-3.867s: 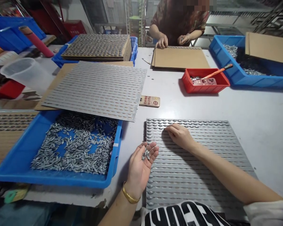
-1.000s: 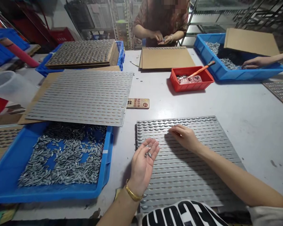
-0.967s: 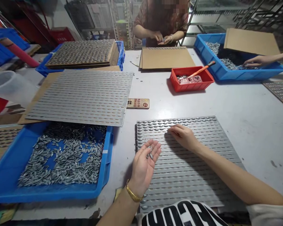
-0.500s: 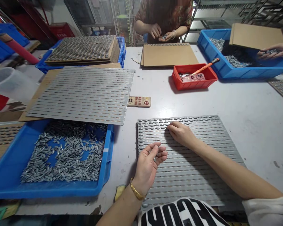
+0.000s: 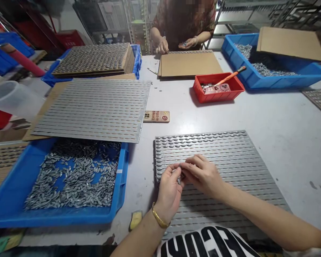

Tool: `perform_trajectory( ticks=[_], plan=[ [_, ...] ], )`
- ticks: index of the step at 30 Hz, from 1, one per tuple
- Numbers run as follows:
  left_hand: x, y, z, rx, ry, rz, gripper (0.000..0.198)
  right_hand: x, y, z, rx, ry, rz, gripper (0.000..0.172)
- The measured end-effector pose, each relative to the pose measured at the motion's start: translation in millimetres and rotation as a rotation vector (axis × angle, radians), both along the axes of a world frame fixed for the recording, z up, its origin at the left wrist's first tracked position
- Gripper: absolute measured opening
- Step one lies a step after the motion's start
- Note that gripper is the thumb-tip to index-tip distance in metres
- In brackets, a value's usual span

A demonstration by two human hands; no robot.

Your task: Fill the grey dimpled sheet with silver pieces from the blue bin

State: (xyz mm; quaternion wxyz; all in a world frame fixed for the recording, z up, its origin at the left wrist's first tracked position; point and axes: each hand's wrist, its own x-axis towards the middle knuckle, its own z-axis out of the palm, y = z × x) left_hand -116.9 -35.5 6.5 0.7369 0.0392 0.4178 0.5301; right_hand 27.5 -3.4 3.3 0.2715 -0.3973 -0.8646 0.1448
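Note:
My left hand (image 5: 169, 194) is cupped, its fingers curled around small grey metal pieces (image 5: 179, 180) that show only in part. Against its fingertips, my right hand (image 5: 204, 175) is closed in a pinch; whatever lies between those fingers is hidden. Both hands are above a grey ridged board (image 5: 230, 160) lying on the table. Rows of small leaf-shaped metal pieces (image 5: 198, 137) fill the board's far edge, and more run down its left edge. To the left, a blue bin (image 5: 120, 189) holds a heap of loose grey pieces (image 5: 77, 189).
A second ridged board (image 5: 96, 109) overlaps the bin's far side. Beyond are a phone-like patterned case (image 5: 157, 116), a red tray (image 5: 219, 96) with an orange-handled tool (image 5: 230, 76), and another blue bin (image 5: 278, 82). Opposite, a co-worker (image 5: 183, 28) handles pieces at a cardboard sheet (image 5: 191, 64).
My right hand has come back from the board's far rows to my left hand's fingertips. The far row section shows more pieces. Another person's hand at the right bin has left view.

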Motion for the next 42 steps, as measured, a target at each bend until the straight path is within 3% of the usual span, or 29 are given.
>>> perform_trajectory(
  ticks=[6,12,16,25,38,42],
  plan=[
    [11,-3,-1.2,0.003,-0.045,-0.023,0.008,5,-3,-5.7,-0.065,-0.02,-0.011,0.025],
    [3,2,6.4,-0.055,-0.061,-0.04,0.024,39,31,-13.2,-0.265,0.192,-0.096,0.018],
    [-3,4,5.4,-0.089,0.015,-0.018,0.028,58,60,-31.4,-0.21,0.146,-0.253,0.014],
    [-2,-2,4.4,-0.083,0.059,-0.135,0.02,58,79,-51.8,-0.071,-0.088,-0.247,0.015],
    [6,1,4.4,-0.087,0.01,-0.104,0.021,57,80,-54.2,-0.026,-0.13,-0.254,0.018],
    [8,-1,4.2,-0.064,0.025,-0.081,0.021,53,69,-40.2,-0.02,-0.076,-0.231,0.018]
  ],
)
